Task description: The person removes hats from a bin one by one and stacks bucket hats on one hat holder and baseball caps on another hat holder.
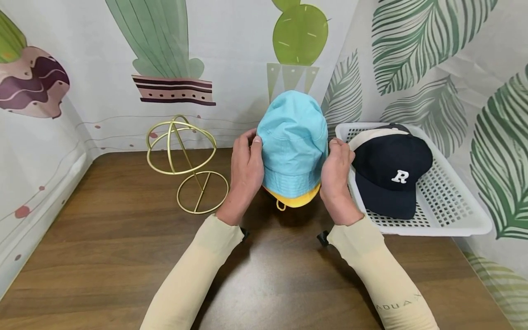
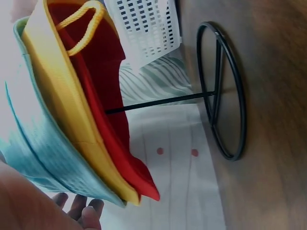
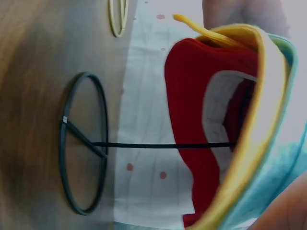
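Observation:
A light blue bucket hat (image 1: 293, 133) tops a stack at the back middle of the table. Under its brim show a yellow hat (image 1: 299, 200) with a cord loop and a red hat (image 2: 103, 72). A black wire stand (image 3: 144, 145) reaches up inside the stack, its ring base on the table. My left hand (image 1: 247, 167) holds the blue hat's left side, thumb toward me, other fingers partly hidden behind. On the opposite side my right hand (image 1: 336, 172) grips the same hat, its fingertips partly hidden.
To the left stands a gold wire hat stand (image 1: 173, 173) with no hat on it. At the right, a white plastic basket (image 1: 480, 222) holds a navy cap (image 1: 385, 160) with a white R and other headwear behind it. A patterned cloth (image 1: 239, 55) hangs at the back.

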Available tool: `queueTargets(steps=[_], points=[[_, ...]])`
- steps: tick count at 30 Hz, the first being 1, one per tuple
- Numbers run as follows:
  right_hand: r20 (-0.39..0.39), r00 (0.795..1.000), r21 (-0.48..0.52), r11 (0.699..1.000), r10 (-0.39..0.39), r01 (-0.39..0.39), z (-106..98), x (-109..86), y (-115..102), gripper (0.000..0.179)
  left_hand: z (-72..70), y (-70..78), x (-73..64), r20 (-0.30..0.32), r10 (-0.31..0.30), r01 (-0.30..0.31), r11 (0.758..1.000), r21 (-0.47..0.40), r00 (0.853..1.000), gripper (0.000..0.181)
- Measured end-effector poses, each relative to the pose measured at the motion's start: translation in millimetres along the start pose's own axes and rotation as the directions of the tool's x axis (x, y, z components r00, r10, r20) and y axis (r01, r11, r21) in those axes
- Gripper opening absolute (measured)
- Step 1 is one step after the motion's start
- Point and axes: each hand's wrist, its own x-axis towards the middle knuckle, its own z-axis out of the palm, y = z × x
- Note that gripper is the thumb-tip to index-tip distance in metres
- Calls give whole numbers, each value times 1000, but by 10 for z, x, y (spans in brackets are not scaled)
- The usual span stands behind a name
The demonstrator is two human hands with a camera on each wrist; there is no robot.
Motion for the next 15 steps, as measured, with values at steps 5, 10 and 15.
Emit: queueTargets(steps=[5,10,15], points=[[12,1000,48,999,-17,16,-90,11,-88,48,-23,65,-24,-18,73,-73,997,-16,997,47],[43,998,64,997,-36,33,-181,26,-165,53,-29,125,-66,-39,133,-134,991,-10,990,49],[72,997,97,995,-37,30,-247,23,-289,51,-33,189,-94,-74,193,-193,981,4,978,49]])
